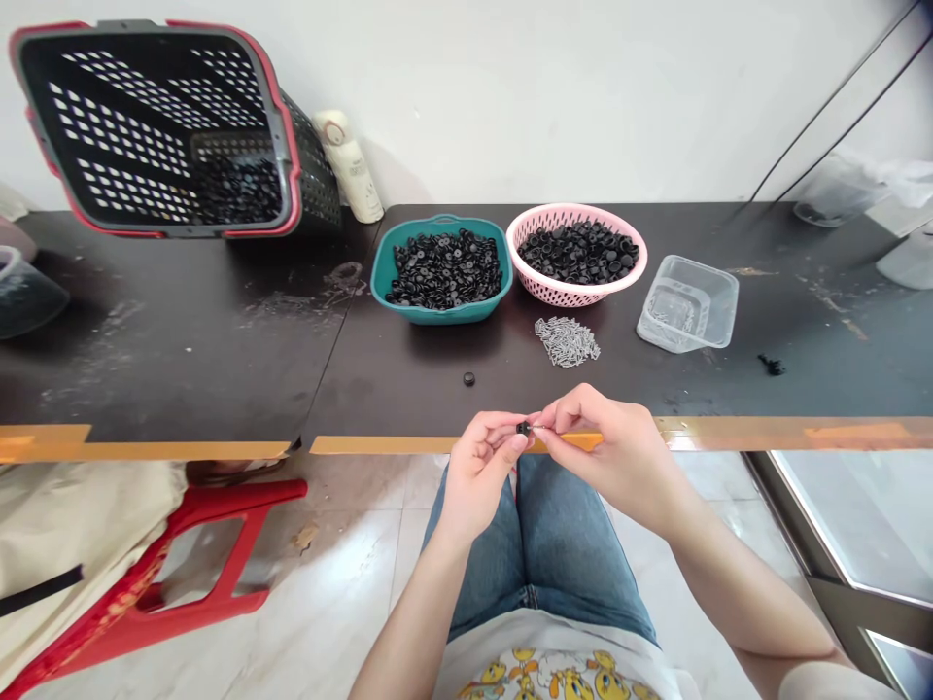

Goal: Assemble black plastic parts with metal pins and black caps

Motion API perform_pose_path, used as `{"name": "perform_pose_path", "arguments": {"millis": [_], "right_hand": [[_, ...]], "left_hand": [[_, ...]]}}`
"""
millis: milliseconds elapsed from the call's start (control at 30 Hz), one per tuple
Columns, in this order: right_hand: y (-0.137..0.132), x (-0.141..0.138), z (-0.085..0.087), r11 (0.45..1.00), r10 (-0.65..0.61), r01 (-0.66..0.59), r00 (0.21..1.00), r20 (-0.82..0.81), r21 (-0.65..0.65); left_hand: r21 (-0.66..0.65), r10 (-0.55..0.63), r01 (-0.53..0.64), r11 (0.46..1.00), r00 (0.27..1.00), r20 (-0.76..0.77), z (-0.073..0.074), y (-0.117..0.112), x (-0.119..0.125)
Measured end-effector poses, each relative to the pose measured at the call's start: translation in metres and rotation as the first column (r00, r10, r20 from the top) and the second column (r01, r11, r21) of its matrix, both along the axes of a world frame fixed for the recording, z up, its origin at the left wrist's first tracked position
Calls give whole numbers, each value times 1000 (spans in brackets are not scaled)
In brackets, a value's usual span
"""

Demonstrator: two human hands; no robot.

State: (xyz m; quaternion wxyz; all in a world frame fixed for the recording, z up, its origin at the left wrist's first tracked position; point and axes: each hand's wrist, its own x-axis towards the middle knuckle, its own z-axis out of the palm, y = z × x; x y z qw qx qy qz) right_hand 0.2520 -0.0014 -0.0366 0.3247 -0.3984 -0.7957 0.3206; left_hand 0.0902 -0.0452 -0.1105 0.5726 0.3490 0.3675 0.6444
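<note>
My left hand (481,467) pinches a small black round part (523,428) just above the table's front edge. Between the thumb and fingers of my right hand (602,433) is a thin metal screw (537,427), its end at the black part. Whether the screw has entered the part is too small to tell. A single black cap (468,379) lies on the table beyond my left hand. Farther back, a pile of screws (567,342) rests in front of a pink basket (535,285) of black caps. Beside that stands a teal tray (437,316) full of black discs.
A clear plastic box (718,316) with some screws stands at the right, near a small black clump (771,365). At the back left, a large dark basket (313,165) lies tipped beside a cream bottle (350,170). A red stool (225,554) is below left.
</note>
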Motion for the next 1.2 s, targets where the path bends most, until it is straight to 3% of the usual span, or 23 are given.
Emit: {"name": "perform_pose_path", "arguments": {"millis": [167,400,700,900,1067,1200], "right_hand": [[-1,1,9,996,43,-54,990,137,72],[-2,2,13,993,65,-82,978,198,80],[4,8,10,995,75,-74,997,18,-63],[11,4,10,993,92,-104,975,200,50],[23,5,9,982,162,-184,934,317,42],[39,11,16,962,272,-271,930,248,-40]], "left_hand": [[-33,-6,5,999,1000,-9,3,-1,-1],[-62,-38,43,997,996,82,5,-4,1],[-148,-22,48,988,985,171,5,-4,4],[-236,-5,48,971,984,181,0,-4,14],[-291,47,22,956,972,229,-7,1,24],[-309,54,30,951,964,260,-5,6,24]]}}
